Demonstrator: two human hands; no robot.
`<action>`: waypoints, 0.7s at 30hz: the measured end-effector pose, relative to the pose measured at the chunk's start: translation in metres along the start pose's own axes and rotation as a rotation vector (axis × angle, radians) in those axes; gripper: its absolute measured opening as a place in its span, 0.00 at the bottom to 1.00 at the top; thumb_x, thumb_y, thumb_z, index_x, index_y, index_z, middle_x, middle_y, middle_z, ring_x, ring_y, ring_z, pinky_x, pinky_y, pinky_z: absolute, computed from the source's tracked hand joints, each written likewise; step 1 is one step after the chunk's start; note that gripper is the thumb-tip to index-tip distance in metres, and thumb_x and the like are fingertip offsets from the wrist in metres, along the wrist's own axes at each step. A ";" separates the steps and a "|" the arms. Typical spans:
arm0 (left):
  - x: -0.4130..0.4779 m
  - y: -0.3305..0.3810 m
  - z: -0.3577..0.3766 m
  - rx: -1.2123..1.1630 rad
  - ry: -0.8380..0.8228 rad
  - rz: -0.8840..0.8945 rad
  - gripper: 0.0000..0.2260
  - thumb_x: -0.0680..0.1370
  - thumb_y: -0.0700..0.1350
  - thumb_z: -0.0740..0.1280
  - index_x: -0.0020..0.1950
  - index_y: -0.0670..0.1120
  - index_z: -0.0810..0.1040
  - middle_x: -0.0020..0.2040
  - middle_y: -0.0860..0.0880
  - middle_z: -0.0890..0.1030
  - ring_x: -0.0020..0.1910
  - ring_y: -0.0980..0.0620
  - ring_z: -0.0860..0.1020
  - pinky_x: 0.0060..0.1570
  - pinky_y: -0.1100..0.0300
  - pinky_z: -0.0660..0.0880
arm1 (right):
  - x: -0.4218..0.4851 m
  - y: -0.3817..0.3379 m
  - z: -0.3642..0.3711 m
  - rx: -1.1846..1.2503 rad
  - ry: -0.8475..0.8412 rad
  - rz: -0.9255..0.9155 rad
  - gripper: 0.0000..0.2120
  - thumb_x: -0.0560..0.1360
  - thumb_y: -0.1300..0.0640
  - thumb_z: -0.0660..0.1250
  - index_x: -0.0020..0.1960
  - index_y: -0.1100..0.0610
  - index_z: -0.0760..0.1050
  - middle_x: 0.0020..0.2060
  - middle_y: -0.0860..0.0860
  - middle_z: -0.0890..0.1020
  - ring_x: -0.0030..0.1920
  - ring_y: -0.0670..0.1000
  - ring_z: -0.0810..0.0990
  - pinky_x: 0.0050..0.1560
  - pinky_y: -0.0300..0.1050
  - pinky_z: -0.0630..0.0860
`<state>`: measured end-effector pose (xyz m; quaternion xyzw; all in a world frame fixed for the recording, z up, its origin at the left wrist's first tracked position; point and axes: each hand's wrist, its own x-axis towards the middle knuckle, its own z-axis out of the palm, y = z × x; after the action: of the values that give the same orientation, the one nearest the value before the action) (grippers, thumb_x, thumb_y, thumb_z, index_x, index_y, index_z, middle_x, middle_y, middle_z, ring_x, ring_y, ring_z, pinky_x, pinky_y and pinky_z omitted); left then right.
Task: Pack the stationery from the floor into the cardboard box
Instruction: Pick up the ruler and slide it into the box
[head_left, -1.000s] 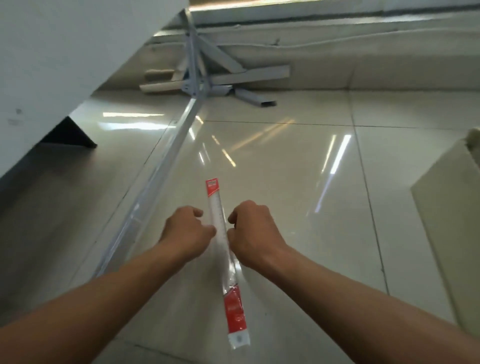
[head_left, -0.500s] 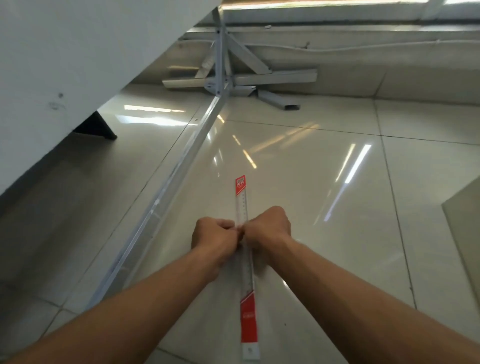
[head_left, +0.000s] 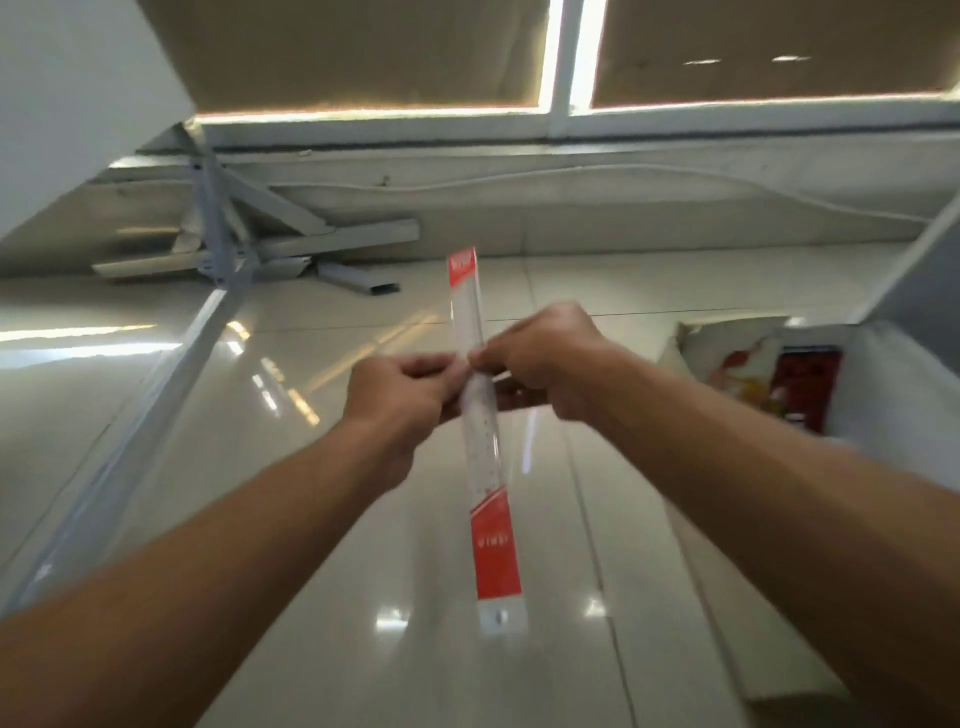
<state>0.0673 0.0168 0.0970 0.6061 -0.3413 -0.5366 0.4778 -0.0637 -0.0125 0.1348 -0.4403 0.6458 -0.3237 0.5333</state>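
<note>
While the head camera looks down past two bare forearms, a long clear ruler (head_left: 480, 415) in its plastic sleeve is held up in the air above the glossy tiled floor (head_left: 363, 649). Red label panels sit at both ends of the sleeve, the larger one at the near end with white lettering, but it is too blurred to read; the far red tab is no clearer. The ruler's long axis runs almost straight away from the person, the near end low in the view, the far end pointing up toward the wall and the grey metal frame (head_left: 234, 244) lying there. The left hand (head_left: 400, 395) and the right hand (head_left: 540, 358) meet at the ruler's middle, fingers of each pinching its edges from either side, fingertips nearly touching. Off to the right the open cardboard box (head_left: 893, 395) stands on the floor, with red and yellow packets visible inside, well apart from the ruler.
</note>
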 end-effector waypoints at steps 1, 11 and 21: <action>0.001 0.012 0.021 -0.023 -0.046 0.024 0.09 0.79 0.34 0.72 0.59 0.34 0.83 0.53 0.38 0.87 0.50 0.43 0.87 0.50 0.57 0.86 | -0.005 -0.011 -0.023 -0.020 0.037 -0.053 0.16 0.72 0.69 0.78 0.57 0.71 0.79 0.41 0.63 0.87 0.25 0.55 0.85 0.28 0.48 0.84; -0.042 0.116 0.206 -0.051 -0.414 0.487 0.07 0.79 0.38 0.74 0.57 0.41 0.85 0.52 0.45 0.87 0.48 0.49 0.89 0.47 0.58 0.86 | -0.066 -0.066 -0.230 -0.298 0.543 -0.510 0.06 0.78 0.57 0.75 0.52 0.58 0.82 0.45 0.52 0.87 0.40 0.49 0.89 0.38 0.45 0.87; -0.059 0.047 0.266 0.183 -0.358 0.532 0.09 0.78 0.42 0.75 0.57 0.45 0.82 0.51 0.49 0.86 0.46 0.51 0.88 0.48 0.54 0.86 | -0.044 0.052 -0.279 -0.506 0.691 -0.562 0.08 0.75 0.68 0.74 0.43 0.56 0.83 0.34 0.49 0.85 0.32 0.48 0.84 0.36 0.48 0.85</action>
<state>-0.1991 0.0001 0.1688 0.4322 -0.6130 -0.4582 0.4770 -0.3451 0.0345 0.1682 -0.5794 0.6994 -0.4146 0.0575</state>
